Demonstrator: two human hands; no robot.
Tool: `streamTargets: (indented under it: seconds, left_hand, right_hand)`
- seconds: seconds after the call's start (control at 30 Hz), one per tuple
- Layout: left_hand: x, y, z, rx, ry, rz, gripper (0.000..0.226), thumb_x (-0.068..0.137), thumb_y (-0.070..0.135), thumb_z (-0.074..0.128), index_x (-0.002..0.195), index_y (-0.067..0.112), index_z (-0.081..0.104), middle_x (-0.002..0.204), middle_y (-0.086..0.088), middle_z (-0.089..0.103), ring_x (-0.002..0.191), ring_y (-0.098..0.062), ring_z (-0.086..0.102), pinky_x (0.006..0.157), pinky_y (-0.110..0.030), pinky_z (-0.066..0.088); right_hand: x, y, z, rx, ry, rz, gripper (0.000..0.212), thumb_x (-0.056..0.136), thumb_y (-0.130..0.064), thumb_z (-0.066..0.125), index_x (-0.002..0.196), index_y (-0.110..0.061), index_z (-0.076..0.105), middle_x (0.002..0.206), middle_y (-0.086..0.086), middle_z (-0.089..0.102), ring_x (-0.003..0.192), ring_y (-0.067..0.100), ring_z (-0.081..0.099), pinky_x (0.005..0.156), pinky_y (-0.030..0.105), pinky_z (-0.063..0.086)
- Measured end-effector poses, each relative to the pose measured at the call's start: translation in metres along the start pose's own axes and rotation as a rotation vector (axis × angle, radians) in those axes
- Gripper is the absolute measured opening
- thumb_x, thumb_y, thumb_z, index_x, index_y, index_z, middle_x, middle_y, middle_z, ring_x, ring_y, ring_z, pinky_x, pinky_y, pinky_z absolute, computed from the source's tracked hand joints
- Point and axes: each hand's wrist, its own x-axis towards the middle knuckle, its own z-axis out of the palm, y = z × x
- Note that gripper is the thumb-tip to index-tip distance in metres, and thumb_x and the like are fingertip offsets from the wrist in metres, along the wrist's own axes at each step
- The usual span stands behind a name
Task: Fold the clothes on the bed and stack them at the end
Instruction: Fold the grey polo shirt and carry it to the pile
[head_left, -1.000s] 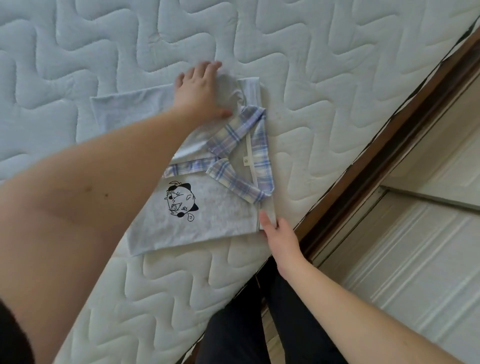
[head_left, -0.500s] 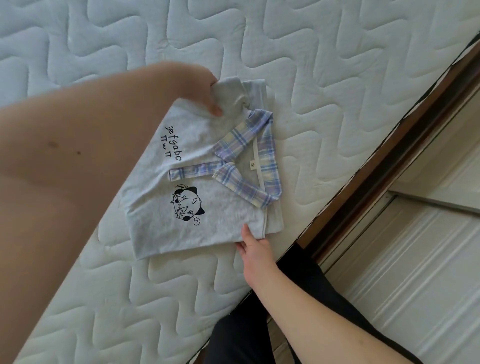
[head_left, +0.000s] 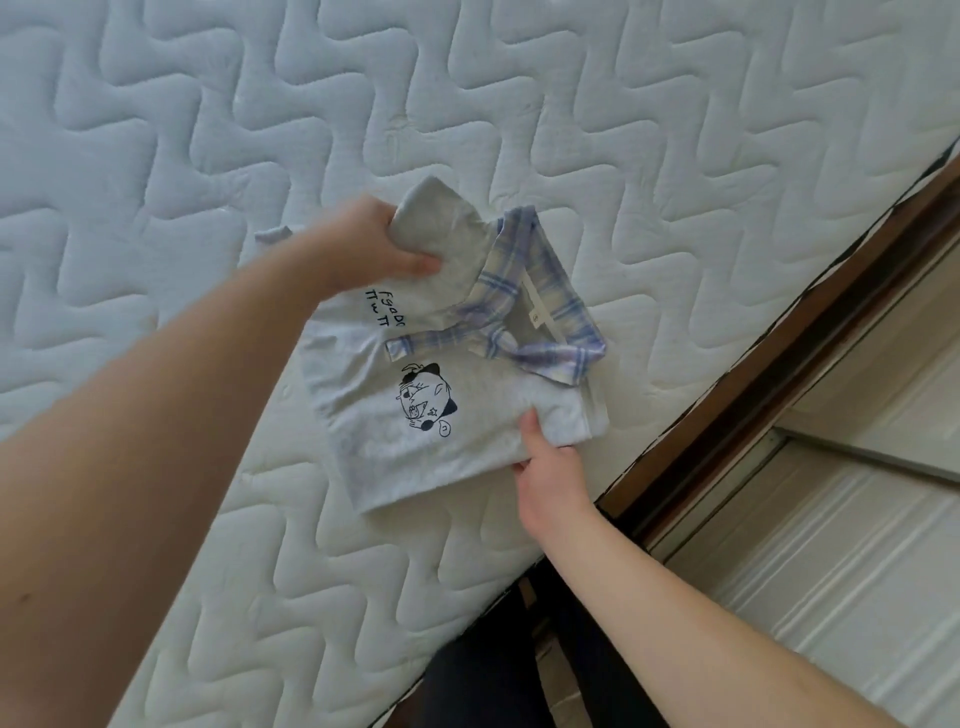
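On the quilted mattress, near its edge, a folded grey shirt with plaid collar; left hand grasps its far corner, right hand pinches its near corner

The left hand and forearm cover part of the folded shirt and the first letters of its black print. The right hand's fingers are tucked under the shirt's near edge, unseen. The collar label is too small to read.

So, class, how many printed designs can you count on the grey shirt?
2: a cartoon face mid-shirt, below the plaid collar, and lettering beside the left hand. Folds may hide more.
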Motion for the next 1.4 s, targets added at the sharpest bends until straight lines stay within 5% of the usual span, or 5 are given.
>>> streamTargets:
  seconds: [0.3, 0.53, 0.77, 1.1, 1.4]
  left_hand:
    - [-0.168, -0.001, -0.016, -0.913, 0.324, 0.046, 0.024, 0.074, 0.031, 0.085, 0.092, 0.018, 0.078, 0.092, -0.002, 0.077, 0.088, -0.018, 0.074, 0.072, -0.028, 0.06]
    - [-0.275, -0.008, 0.007, -1.37, 0.458, -0.009, 0.03, 0.071, 0.027, 0.08, 0.099, 0.016, 0.078, 0.104, -0.013, 0.075, 0.097, -0.027, 0.073, 0.072, -0.031, 0.059]
    - [-0.356, -0.025, -0.023, -1.429, 0.467, 0.029, 0.039, 0.068, 0.03, 0.08, 0.103, 0.014, 0.077, 0.107, -0.014, 0.074, 0.097, -0.026, 0.073, 0.072, -0.029, 0.059]
    - [-0.458, -0.023, -0.018, -1.38, 0.424, 0.113, 0.035, 0.078, 0.011, 0.066, 0.112, 0.004, 0.069, 0.11, -0.02, 0.072, 0.099, -0.03, 0.071, 0.072, -0.032, 0.059]
    - [-0.465, 0.009, -0.007, -1.296, 0.372, 0.117, 0.026, 0.083, 0.045, 0.071, 0.101, 0.027, 0.078, 0.109, -0.008, 0.075, 0.101, -0.02, 0.072, 0.069, -0.022, 0.057]
  right_hand:
    - [-0.091, -0.12, -0.012, -0.218, -0.294, -0.343, 0.033, 0.091, -0.027, 0.064, 0.119, -0.011, 0.065, 0.112, 0.005, 0.073, 0.102, 0.018, 0.071, 0.074, 0.024, 0.058]
    - [-0.161, -0.167, -0.016, -0.494, -0.408, -0.621, 0.038, 0.076, -0.03, 0.072, 0.11, -0.014, 0.07, 0.112, 0.005, 0.073, 0.105, 0.019, 0.069, 0.082, 0.021, 0.055]
    - [-0.241, -0.182, -0.012, -0.604, -0.552, -0.666, 0.023, 0.075, -0.03, 0.074, 0.095, -0.019, 0.079, 0.103, 0.01, 0.075, 0.095, 0.026, 0.073, 0.074, 0.027, 0.059]
    - [-0.321, -0.167, -0.045, -0.646, -0.547, -0.679, 0.056, 0.065, -0.047, 0.083, 0.106, -0.011, 0.072, 0.105, 0.012, 0.074, 0.098, 0.029, 0.072, 0.074, 0.03, 0.059]
    - [-0.365, -0.152, -0.107, -0.561, -0.477, -0.791, 0.062, 0.051, -0.064, 0.086, 0.099, -0.026, 0.077, 0.105, 0.007, 0.075, 0.096, 0.022, 0.072, 0.077, 0.029, 0.059]
